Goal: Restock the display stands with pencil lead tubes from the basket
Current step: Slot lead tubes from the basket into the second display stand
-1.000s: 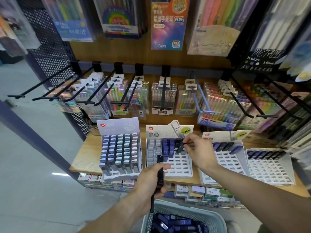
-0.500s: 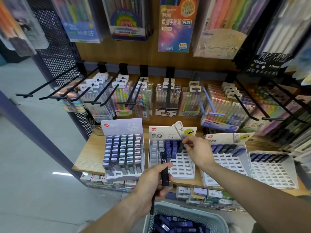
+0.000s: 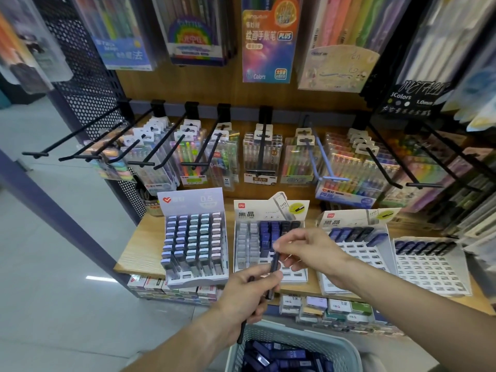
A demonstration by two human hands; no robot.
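My left hand [image 3: 248, 294] grips the basket's dark handle and a dark pencil lead tube [image 3: 275, 264] that stands upright. My right hand [image 3: 308, 251] pinches the top of that same tube with thumb and fingertips, in front of the middle display stand [image 3: 295, 276]. That white gridded stand holds grey, blue and black tubes in its upper rows. The pale perforated basket [image 3: 295, 342] at the bottom edge holds several dark blue tubes [image 3: 281, 357].
A full grey stand [image 3: 194, 247] stands at the left. Two gridded stands [image 3: 357, 260] [image 3: 432, 267] at the right carry tubes only in their top rows. Black hooks with pen packs [image 3: 261, 157] jut out above the wooden shelf [image 3: 137, 251]. Boxes [image 3: 330, 307] sit below.
My right hand has left the top rows of the middle stand and come down to pinch the tube in my left hand. My left hand has risen slightly with the tube.
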